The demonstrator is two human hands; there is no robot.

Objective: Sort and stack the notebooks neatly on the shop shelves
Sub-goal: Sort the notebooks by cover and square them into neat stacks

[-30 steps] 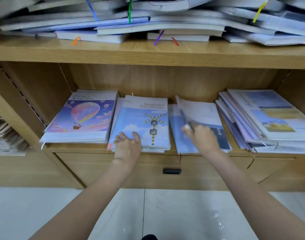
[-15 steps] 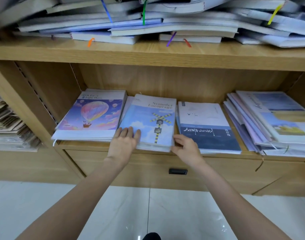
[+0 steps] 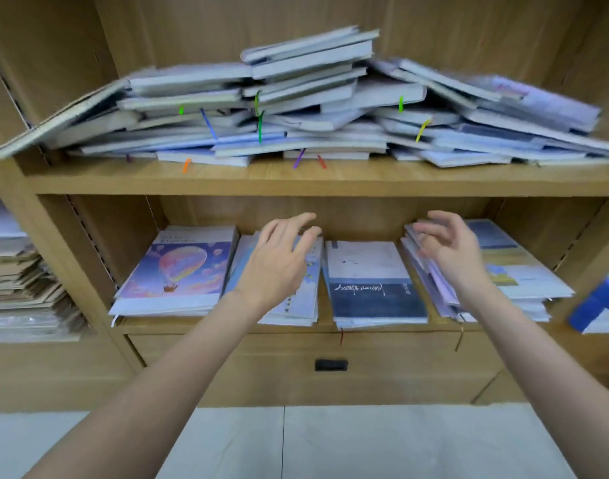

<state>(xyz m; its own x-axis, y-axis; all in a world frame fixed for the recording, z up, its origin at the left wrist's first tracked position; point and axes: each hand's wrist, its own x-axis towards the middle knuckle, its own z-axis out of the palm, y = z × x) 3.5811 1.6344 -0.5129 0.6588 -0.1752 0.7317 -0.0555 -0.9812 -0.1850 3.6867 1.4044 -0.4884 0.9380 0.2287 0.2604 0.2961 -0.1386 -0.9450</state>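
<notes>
Notebooks (image 3: 375, 281) flat, long axes running front to back; left hand (image 3: 279, 261) and right hand (image 3: 448, 250) raised, fingers spread, empty.

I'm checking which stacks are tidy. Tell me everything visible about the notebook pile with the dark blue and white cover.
The dark blue and white pile lies flat on the lower shelf, third stack from the left, between two other stacks. Its top cover is white above, navy below with pale script. Edges look fairly squared. A red ribbon hangs over the shelf front. Neither hand touches it.

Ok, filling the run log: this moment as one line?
left hand: open, empty, raised | right hand: open, empty, raised | lower-shelf stacks: sorted | upper-shelf pile: unsorted
</notes>
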